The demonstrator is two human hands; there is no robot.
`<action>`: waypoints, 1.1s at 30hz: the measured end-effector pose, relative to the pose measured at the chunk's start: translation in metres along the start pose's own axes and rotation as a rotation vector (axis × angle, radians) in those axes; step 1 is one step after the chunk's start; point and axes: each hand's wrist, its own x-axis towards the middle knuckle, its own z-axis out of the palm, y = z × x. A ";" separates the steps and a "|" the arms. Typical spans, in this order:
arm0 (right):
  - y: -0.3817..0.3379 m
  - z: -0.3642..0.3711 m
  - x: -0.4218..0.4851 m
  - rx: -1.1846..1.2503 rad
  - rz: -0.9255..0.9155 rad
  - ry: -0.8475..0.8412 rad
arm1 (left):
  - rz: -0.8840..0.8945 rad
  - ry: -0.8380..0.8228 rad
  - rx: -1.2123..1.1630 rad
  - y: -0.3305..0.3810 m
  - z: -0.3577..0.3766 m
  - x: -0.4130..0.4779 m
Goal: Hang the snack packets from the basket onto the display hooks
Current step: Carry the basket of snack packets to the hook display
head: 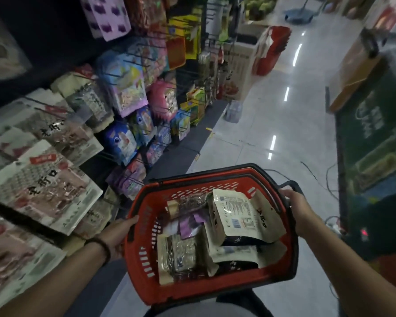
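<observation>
left hand (120, 234): dark bracelet (100, 245) round the wrist | forearms (55, 282): both bare | below: grey garment (181, 311), dark garment (238, 299), blurred

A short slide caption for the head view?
The left hand and right hand hold a red basket of snack packets beside display hooks.

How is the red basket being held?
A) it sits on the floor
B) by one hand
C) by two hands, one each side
C: the left hand grips the red basket at its left rim, the right hand at its right.
</observation>
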 end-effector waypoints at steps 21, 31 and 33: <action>-0.211 0.212 0.240 -0.218 -0.029 -0.435 | -0.162 0.273 -0.541 0.110 0.036 0.100; -0.235 0.292 0.262 -0.384 0.024 -0.487 | -0.234 0.302 -0.560 0.107 0.022 0.126; -0.237 0.304 0.272 -0.440 0.004 -0.494 | -0.224 0.302 -0.528 0.108 0.026 0.129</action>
